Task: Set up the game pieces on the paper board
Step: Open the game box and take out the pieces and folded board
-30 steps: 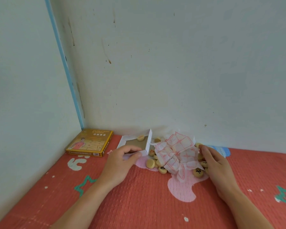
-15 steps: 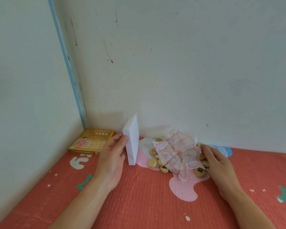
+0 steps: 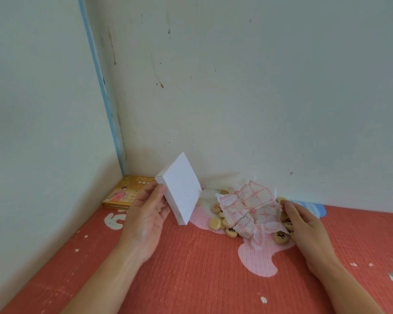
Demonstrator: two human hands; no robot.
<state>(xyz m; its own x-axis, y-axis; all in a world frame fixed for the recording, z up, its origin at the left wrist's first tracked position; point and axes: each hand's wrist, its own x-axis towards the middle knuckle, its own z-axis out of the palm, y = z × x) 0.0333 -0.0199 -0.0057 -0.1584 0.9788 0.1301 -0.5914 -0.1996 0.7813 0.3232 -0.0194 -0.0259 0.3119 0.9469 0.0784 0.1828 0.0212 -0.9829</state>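
Note:
A crumpled paper board (image 3: 251,210) with red grid lines lies on a pile of round wooden game pieces (image 3: 214,222) near the back wall. My left hand (image 3: 145,214) holds a white box tray (image 3: 179,189) tilted on edge, its bottom facing me, lifted just left of the pile. My right hand (image 3: 304,225) rests on the pieces at the pile's right side, fingertips touching the paper's edge. More pieces are hidden under the paper.
A yellow printed box lid (image 3: 125,192) lies flat in the corner at the left. White walls close off the back and left. The red patterned mat (image 3: 202,268) stretches toward me, with a pink patch under the pile.
My left hand lifted the white tray off the mat, tipped it upright, and now turns its bottom toward me. The pieces spilled out beside the paper. My right hand barely moved.

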